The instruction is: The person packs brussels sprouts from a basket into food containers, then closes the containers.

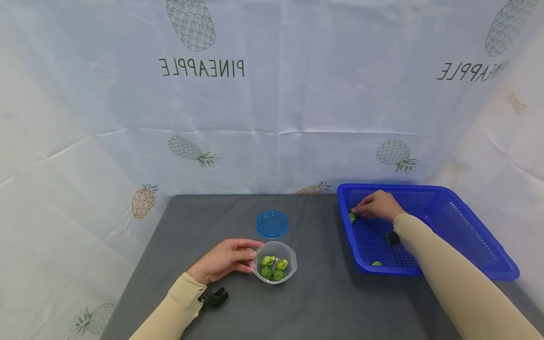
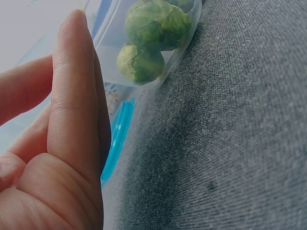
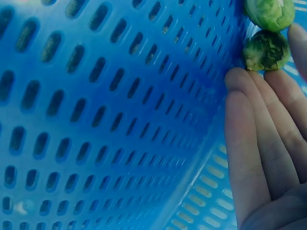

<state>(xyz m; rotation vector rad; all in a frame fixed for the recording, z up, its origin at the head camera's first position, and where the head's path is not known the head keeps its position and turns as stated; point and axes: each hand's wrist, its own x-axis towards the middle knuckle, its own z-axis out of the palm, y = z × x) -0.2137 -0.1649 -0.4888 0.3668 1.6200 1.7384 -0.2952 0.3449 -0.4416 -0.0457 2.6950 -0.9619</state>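
Note:
A clear plastic container stands on the dark table with several Brussels sprouts inside. My left hand holds the container by its left side, with fingertips at the rim. In the left wrist view the sprouts show through the container wall, beside a straight finger. My right hand reaches into a blue plastic basket, by its left wall. Two sprouts touch there, one green and one darker. The right fingertips and thumb pinch at them; which one they grip is partly cut off.
A round blue lid lies just behind the container. Another sprout sits at the basket's near-left corner. White cloth printed with pineapples hangs behind the table and at both sides.

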